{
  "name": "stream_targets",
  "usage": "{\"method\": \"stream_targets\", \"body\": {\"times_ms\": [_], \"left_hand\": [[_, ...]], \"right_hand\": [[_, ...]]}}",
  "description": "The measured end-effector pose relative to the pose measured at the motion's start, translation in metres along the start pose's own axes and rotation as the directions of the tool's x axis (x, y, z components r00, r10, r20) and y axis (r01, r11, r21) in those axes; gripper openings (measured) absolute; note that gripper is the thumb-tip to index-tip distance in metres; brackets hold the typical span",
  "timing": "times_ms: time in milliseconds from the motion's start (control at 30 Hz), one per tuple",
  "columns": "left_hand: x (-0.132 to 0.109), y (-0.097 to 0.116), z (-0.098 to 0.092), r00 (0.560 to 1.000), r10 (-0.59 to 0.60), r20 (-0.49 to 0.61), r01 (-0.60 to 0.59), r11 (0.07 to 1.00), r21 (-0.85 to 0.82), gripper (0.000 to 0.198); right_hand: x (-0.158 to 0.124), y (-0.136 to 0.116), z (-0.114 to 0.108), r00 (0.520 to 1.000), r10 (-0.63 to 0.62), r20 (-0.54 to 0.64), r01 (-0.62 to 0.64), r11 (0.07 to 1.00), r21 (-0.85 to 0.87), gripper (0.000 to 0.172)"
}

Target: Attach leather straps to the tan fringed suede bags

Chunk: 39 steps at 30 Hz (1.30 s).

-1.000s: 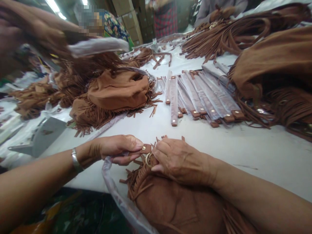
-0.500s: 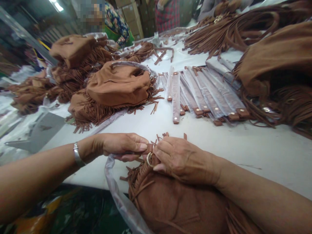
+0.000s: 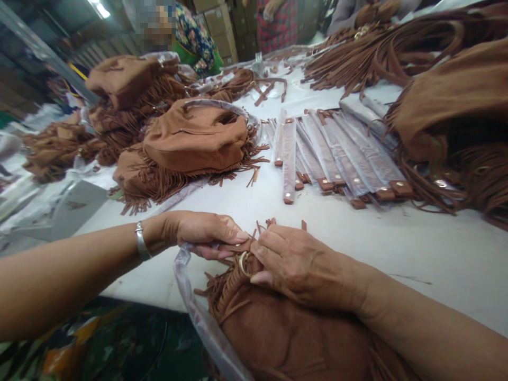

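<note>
A brown fringed bag (image 3: 286, 328) lies at the table's near edge, below my hands. A gold ring (image 3: 244, 263) shows at its top, between them. My left hand (image 3: 208, 233) pinches the brown end of a strap (image 3: 240, 246) just above the ring, thumb on top. From under that hand a plastic-wrapped handle (image 3: 194, 301) curves down along the bag's left side. My right hand (image 3: 297, 259) is closed on the bag's top edge beside the ring; its fingertips are partly hidden.
Several plastic-wrapped straps (image 3: 333, 153) lie in a row beyond my hands. Tan fringed bags (image 3: 198, 137) are piled at left, another bag (image 3: 460, 100) at right. Brown straps (image 3: 381, 53) are heaped at the back. People stand across the white table (image 3: 397, 248).
My left hand has shifted slightly right and its thumb has moved along the strap end, toward the ring. My right hand keeps its grip on the bag. The view has shifted a little.
</note>
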State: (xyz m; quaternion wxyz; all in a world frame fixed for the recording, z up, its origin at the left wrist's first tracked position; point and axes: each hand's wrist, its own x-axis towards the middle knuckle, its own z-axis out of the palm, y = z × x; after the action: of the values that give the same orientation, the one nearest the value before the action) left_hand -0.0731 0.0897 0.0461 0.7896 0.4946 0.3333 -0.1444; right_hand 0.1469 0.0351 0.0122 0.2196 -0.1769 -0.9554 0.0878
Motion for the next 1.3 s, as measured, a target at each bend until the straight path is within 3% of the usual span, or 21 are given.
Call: {"method": "stream_targets", "body": {"times_ms": [200, 533, 600, 700, 800, 933, 1067, 1300], "left_hand": [[-0.002, 0.012, 0.001, 0.996, -0.058, 0.071, 0.055, 0.998, 0.041, 0.040], [0.000, 0.011, -0.006, 0.970, -0.175, 0.170, 0.171, 0.985, 0.036, 0.040], [-0.001, 0.014, -0.002, 0.979, -0.166, 0.120, 0.156, 0.984, 0.087, 0.041], [-0.003, 0.022, 0.008, 0.987, -0.135, -0.088, 0.152, 0.960, 0.234, 0.043], [-0.005, 0.033, 0.017, 0.965, -0.118, -0.233, 0.202, 0.901, 0.383, 0.043], [-0.003, 0.050, 0.021, 0.987, -0.119, -0.112, 0.158, 0.863, 0.480, 0.037], [0.002, 0.064, 0.025, 0.994, -0.052, -0.092, 0.100, 0.748, 0.656, 0.032], [0.002, 0.069, 0.036, 0.968, 0.030, -0.248, 0.203, 0.482, 0.852, 0.032]], "right_hand": [[-0.001, 0.002, -0.002, 1.000, -0.009, -0.023, 0.011, 0.997, 0.081, 0.032], [0.000, 0.007, -0.001, 0.999, 0.003, 0.047, -0.008, 0.994, 0.110, 0.033], [0.000, 0.009, 0.001, 0.998, 0.026, 0.054, -0.032, 0.993, 0.110, 0.031], [0.001, 0.012, 0.004, 0.992, 0.102, 0.072, -0.108, 0.990, 0.085, 0.030], [0.003, 0.013, 0.001, 0.966, 0.230, 0.122, -0.242, 0.965, 0.098, 0.027], [0.002, 0.018, -0.011, 0.903, 0.346, 0.255, -0.419, 0.839, 0.347, 0.022], [0.000, 0.025, -0.020, 0.869, 0.291, 0.400, -0.483, 0.676, 0.557, 0.020], [-0.001, 0.018, -0.019, 0.887, 0.266, 0.377, -0.442, 0.727, 0.525, 0.022]]}}
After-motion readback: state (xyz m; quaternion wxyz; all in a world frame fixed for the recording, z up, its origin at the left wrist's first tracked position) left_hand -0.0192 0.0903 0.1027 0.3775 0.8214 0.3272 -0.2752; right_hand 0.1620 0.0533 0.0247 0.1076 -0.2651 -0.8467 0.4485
